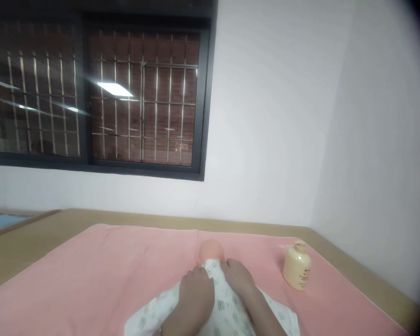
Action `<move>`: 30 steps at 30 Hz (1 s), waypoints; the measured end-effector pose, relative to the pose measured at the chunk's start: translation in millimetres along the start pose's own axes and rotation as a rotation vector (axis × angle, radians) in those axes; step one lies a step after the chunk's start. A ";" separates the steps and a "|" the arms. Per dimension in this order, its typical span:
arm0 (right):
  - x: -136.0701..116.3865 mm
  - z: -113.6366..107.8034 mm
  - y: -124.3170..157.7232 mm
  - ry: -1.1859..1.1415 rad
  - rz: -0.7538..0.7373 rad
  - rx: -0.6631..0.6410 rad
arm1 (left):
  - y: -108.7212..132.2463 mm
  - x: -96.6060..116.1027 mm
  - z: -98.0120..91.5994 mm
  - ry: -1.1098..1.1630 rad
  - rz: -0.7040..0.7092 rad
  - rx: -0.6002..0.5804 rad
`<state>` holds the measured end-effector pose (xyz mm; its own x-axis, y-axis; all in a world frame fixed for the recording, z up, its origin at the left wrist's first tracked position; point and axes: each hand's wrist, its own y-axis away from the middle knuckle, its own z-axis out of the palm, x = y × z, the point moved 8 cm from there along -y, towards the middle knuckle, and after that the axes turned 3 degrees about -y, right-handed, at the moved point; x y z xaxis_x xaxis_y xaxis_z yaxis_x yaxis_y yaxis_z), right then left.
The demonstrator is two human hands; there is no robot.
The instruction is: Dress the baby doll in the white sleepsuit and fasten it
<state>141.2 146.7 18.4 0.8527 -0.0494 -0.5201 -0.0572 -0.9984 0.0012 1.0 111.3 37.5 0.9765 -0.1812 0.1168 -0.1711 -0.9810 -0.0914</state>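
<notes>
A white cloth with a small green print, shaped like a baby garment, spreads out to both sides at the bottom middle. Above its top edge a smooth, round pink form shows, like a doll's head; whatever lies under the cloth is hidden. My left hand is closed on the garment left of its middle, fingers curled over the fabric. At the upper right edge, close to the round form, my right hand is closed on the same garment. Its fingertips are partly hidden.
A pink mat covers most of the wooden table. To the right of my hands stands a cream pump bottle. Behind the table rise a white wall and a dark-framed window with metal bars.
</notes>
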 end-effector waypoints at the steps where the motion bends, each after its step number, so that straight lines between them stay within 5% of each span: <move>1: 2.4 -0.7 0.2 -0.031 0.008 -0.013 | -4.0 -3.4 -0.2 0.024 0.001 0.010; 8: -20.6 -9.0 26.1 0.076 -0.127 -0.009 | -38.5 -28.5 18.7 0.383 0.046 -0.118; 15: -0.8 -1.9 3.5 0.065 0.031 -0.009 | -16.5 -4.1 9.1 0.046 0.077 0.060; 21: 1.1 -4.9 7.8 0.001 0.021 -0.079 | -21.4 -11.2 5.5 0.119 -0.016 0.028; 26: -27.3 -17.4 33.1 0.083 -0.087 -0.038 | -34.1 -24.6 17.5 0.443 -0.045 -0.190; 30: -22.1 -16.4 26.6 0.103 -0.031 -0.025 | -28.9 -18.2 12.7 0.242 -0.012 -0.080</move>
<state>129.4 120.7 43.9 0.9028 -0.0201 -0.4295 -0.0184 -0.9998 0.0081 -10.1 143.9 25.4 0.9203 -0.1712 0.3518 -0.1788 -0.9838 -0.0109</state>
